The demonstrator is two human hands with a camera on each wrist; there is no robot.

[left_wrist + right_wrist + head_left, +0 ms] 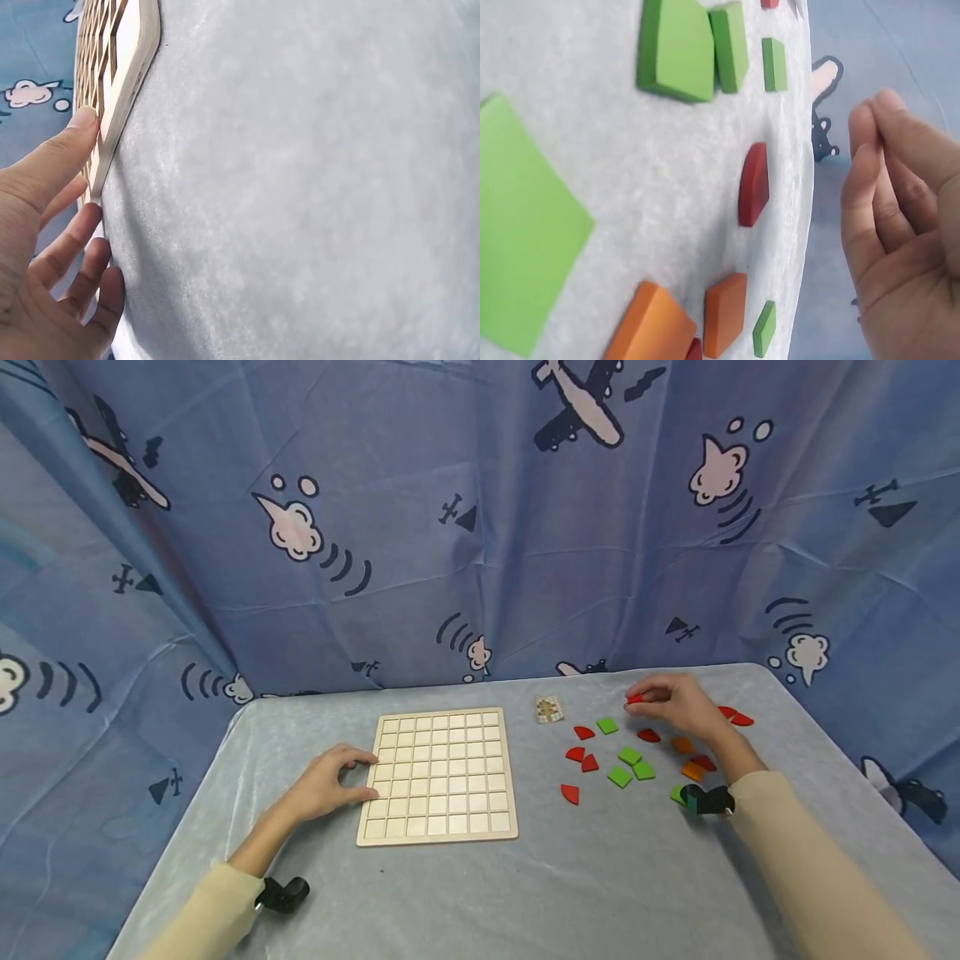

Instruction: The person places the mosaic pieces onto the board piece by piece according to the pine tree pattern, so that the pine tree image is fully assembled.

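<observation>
A pale wooden grid board lies flat on the table. At its left edge my left hand rests, with the thumb and a fingertip touching the rim, spread apart along it. The left wrist view shows the thumb against that edge and the other fingers loosely bent. Above the far right part of the table, my right hand pinches a red piece between thumb and fingers. That piece is hidden in the right wrist view. Below the hand lies a dark red curved-edged piece.
Several red quarter-round pieces, green squares and orange pieces lie scattered right of the board. A small pale square with a brown pattern lies near the back. A blue printed curtain hangs behind the table.
</observation>
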